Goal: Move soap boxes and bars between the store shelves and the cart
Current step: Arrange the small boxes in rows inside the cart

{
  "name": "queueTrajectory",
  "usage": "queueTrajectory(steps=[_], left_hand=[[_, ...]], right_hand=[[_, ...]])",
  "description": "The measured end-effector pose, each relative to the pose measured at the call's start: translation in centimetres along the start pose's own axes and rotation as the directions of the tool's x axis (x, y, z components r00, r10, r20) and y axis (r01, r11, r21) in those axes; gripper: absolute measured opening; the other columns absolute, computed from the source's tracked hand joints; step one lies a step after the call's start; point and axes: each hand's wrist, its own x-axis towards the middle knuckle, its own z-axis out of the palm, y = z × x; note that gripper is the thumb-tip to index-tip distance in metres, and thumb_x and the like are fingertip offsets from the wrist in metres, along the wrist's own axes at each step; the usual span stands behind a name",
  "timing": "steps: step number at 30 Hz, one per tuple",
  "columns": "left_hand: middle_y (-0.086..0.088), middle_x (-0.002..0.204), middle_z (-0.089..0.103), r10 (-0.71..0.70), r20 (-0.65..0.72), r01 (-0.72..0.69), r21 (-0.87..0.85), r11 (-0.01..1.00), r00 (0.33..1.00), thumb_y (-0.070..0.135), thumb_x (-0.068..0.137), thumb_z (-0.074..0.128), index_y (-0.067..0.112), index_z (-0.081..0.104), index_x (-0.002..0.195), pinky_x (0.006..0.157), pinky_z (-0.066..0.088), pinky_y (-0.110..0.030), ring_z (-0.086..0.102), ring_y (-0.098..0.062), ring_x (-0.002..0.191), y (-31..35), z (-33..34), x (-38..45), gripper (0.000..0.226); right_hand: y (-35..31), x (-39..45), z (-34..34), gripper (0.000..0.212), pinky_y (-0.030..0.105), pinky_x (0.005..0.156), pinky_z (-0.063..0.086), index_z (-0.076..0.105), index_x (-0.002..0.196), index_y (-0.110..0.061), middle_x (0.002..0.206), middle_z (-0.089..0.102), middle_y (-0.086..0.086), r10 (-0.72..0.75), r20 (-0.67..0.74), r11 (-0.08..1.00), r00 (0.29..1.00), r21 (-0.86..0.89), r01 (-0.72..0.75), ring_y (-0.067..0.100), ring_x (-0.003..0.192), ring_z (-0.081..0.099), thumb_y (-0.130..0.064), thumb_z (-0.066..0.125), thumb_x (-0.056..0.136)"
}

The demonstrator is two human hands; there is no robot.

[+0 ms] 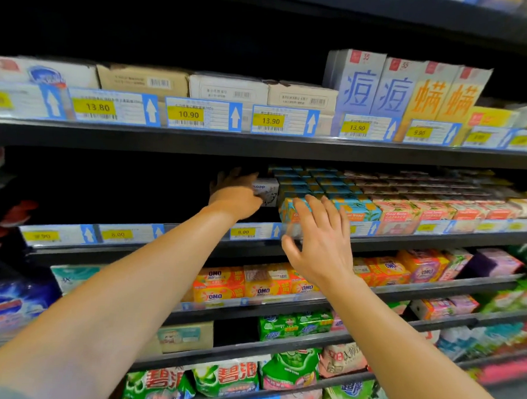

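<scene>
The left hand (234,194) gripped a white soap box (265,191) on the middle shelf (191,244) (beside the teal stacks, presumably aligning it), while the right hand (318,242) hovered spread, holding nothing, before a teal-orange soap box (289,211).

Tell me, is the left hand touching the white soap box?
Touching. The head view shows the left hand laid against the white soap box on the shelf, fingers covering its left end with no gap.

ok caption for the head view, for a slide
Left hand grips a white soap box on the shelf while the open right hand reaches toward teal-and-orange soap boxes.
</scene>
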Motion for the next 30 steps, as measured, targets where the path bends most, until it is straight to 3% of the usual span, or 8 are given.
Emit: queueTrajectory(steps=[3,4,8,12,22,30], left_hand=[[-0.006,0.137,0.053,0.023,-0.039,-0.020,0.059,0.998,0.999,0.050,0.093,0.050,0.031,0.046,0.142,0.099,0.046,-0.038,0.050,-0.030,0.124,-0.3,-1.2,-3.4,0.053],[-0.007,0.132,0.056,0.028,-0.061,-0.023,0.087,0.996,0.998,0.051,0.093,0.049,0.029,0.049,0.139,0.097,0.047,-0.038,0.052,-0.030,0.120,-0.1,-1.5,-4.7,0.051],[-0.003,0.149,0.042,0.159,-0.201,-0.123,0.178,0.976,0.967,0.051,0.092,0.052,0.031,0.041,0.146,0.116,0.022,-0.052,0.030,-0.031,0.140,-0.6,-0.9,-10.9,0.059],[-0.001,0.152,0.040,0.192,-0.245,-0.144,0.201,0.969,0.950,0.052,0.093,0.051,0.028,0.041,0.146,0.117,0.021,-0.048,0.026,-0.027,0.143,-1.9,0.1,-17.8,0.059],[0.000,0.157,0.031,0.117,-0.002,-0.115,0.201,0.973,0.993,0.052,0.094,0.050,0.029,0.037,0.149,0.119,0.013,-0.050,0.019,-0.028,0.146,-8.8,3.9,-35.3,0.061],[-0.004,0.148,0.044,-0.025,0.061,0.008,0.259,0.966,0.998,0.052,0.089,0.053,0.025,0.049,0.142,0.113,0.023,-0.049,0.033,-0.031,0.138,-17.8,6.5,-46.4,0.059]], right_hand=[[-0.6,-0.9,-1.7,0.068,0.053,0.121,0.011,0.039,0.148,-0.021,0.156,0.037,0.005,-0.026,0.028,0.999,0.999,-0.037,0.027,0.032,0.147,0.023,-0.051,0.048,0.088],[-0.8,-1.1,-2.3,0.069,0.052,0.122,0.009,0.037,0.150,-0.022,0.157,0.034,0.004,-0.028,0.035,0.999,0.999,-0.041,0.030,0.031,0.148,0.021,-0.051,0.051,0.089],[-2.0,-3.6,-5.0,0.073,0.049,0.123,0.002,0.028,0.154,-0.024,0.161,0.026,0.002,-0.031,0.076,0.998,0.997,-0.045,0.034,0.029,0.150,0.013,-0.052,0.053,0.091],[-3.4,-8.5,-7.0,0.075,0.049,0.123,0.004,0.026,0.154,-0.024,0.161,0.024,0.001,-0.036,0.109,0.999,0.993,-0.036,0.041,0.027,0.151,0.012,-0.053,0.055,0.091],[-9.7,-22.2,-8.0,0.073,0.050,0.123,0.004,0.023,0.155,-0.025,0.161,0.023,-0.001,-0.105,0.342,0.994,0.934,0.023,0.104,0.027,0.151,0.009,-0.052,0.051,0.093],[-19.1,-29.7,-5.1,0.074,0.049,0.123,0.002,0.022,0.156,-0.023,0.162,0.022,0.000,-0.317,0.504,0.948,0.803,0.142,0.286,0.027,0.152,0.008,-0.052,0.051,0.093]])
